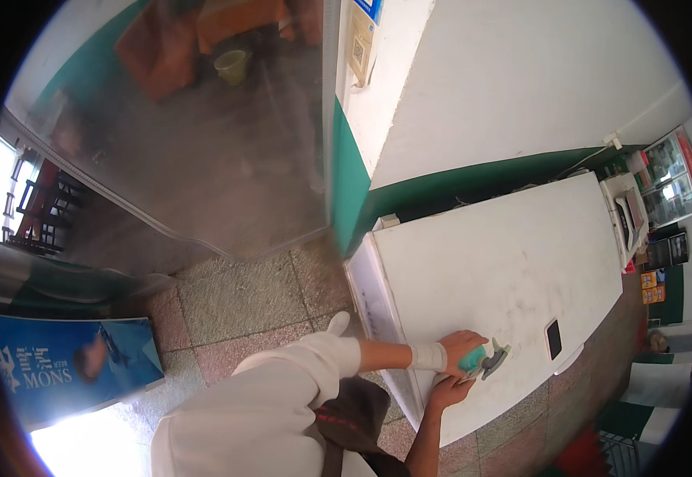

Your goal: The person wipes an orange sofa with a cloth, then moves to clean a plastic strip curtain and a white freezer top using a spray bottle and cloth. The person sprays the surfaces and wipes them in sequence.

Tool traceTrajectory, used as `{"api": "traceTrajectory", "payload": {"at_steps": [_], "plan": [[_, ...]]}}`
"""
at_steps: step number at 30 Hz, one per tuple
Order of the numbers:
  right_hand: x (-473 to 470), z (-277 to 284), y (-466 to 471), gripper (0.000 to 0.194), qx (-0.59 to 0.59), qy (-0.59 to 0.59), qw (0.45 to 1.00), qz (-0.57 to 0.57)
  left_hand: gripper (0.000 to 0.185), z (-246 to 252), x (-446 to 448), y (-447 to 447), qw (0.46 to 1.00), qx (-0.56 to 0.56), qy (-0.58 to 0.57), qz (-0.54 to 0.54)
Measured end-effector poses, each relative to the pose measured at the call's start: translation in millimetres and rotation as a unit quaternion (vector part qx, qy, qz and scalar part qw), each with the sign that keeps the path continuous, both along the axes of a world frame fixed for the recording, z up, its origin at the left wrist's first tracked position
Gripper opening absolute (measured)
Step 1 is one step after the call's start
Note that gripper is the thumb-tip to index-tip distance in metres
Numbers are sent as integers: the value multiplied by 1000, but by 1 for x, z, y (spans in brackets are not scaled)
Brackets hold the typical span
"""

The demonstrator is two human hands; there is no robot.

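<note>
A spray bottle [472,361] with a teal-green body and a grey trigger head is held over the white top of a long chest-like unit [471,268], perhaps a chest freezer. My left hand [460,347], with a pale band around its wrist, wraps the bottle's body from above. On the near side of the same bottle, my right hand [450,392] grips it low, its fingers close to the grey head. Much of the bottle is hidden by my hands. A mobile phone [554,340] with a dark screen lies on the white top beyond them.
A clear plastic strip curtain [203,149] hangs at the left, with a pale bin [232,65] behind it. A blue beer poster panel [77,364] stands at lower left. A white appliance [625,220] adjoins the unit's far end, near a glass-door drinks cooler [671,176].
</note>
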State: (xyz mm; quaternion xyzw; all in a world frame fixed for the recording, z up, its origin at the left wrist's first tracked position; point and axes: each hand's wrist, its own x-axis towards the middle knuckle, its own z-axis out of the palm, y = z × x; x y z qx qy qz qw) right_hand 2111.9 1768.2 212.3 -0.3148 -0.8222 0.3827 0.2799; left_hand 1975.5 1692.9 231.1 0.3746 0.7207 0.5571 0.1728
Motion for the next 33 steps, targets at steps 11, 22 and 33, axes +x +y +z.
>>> {"api": "traceTrajectory", "payload": {"at_steps": [11,22,33], "plan": [[4,9,-3,37,48,-35,998,26,123,39,4,-32,998,-13,-55,42],[6,14,-2,33,54,-64,996,4,82,7,6,-208,907,64,-11,416],[4,18,-4,36,56,-90,994,-8,52,-19,-122,-360,842,-41,-79,532]]}}
